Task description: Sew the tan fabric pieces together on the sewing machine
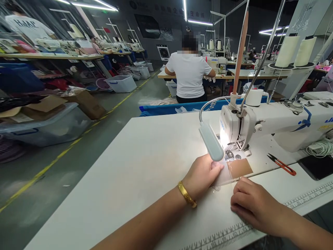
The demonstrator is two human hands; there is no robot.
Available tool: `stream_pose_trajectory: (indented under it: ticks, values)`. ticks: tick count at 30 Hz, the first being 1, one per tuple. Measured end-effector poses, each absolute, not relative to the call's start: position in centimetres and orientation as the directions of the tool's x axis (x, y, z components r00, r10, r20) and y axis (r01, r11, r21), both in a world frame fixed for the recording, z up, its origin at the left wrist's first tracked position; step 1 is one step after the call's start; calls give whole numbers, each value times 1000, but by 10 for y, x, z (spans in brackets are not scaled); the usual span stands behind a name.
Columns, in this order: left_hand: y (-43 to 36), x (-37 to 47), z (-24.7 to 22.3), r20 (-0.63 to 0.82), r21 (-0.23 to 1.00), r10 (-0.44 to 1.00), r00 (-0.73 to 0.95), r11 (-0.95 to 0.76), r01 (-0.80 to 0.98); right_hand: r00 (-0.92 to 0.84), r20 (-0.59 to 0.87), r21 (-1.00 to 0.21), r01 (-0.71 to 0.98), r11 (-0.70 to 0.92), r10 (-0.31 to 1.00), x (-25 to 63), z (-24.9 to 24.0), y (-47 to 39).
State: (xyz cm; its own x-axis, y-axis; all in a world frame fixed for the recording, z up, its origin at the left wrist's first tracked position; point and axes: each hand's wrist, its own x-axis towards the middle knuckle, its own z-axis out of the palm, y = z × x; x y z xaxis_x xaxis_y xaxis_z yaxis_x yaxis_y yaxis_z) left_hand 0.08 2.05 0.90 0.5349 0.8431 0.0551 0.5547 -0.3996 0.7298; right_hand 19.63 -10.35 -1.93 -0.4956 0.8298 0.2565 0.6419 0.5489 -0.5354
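Observation:
A white sewing machine (239, 121) stands on the right of the table, its lamp (212, 140) lighting the needle area. My left hand (203, 173), with a gold bangle at the wrist, is just left of the presser foot. Its thumb and fingers close on a thin, see-through whitish piece (223, 173) lying on the machine bed. My right hand (251, 201) rests curled on the table in front of the bed, its fingers folded in; anything inside them is hidden. Between the hands and the needle is a brown patch (240, 168) on the bed.
Orange-handled thread snips (282, 164) lie right of the bed, near a dark phone (313, 166) and a coil of white cord (320, 148). A printed ruler (223, 236) runs along the front edge. Thread cones (287, 52) stand behind. A person in white (191, 74) sits ahead.

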Motion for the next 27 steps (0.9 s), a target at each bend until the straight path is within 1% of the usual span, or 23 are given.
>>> stream_pose_trajectory:
  ticks: [3,7,12,15,18,21,27]
  values:
    - [20,2,6,55,704,840,540,-416,576,-464,264,-541,655,528,845,196,-19,-104]
    - [20,2,6,51,689,834,549,-427,586,-433,233,-570,664,483,871,197,-17,-105]
    - [19,-1,7,25,694,815,579,-431,577,-458,215,-495,710,501,862,195,-20,-106]
    - [20,-4,7,2,724,781,624,-432,538,-472,199,-515,695,501,859,194,-20,-107]
    - [20,-5,7,-10,731,799,601,-404,550,-464,177,-561,677,476,868,194,-19,-109]
    - [20,-6,8,-34,736,811,585,-376,563,-442,181,-566,684,461,878,194,-18,-110]
    - [18,-5,5,-19,765,845,534,-332,552,-417,250,-572,665,480,874,196,-15,-113]
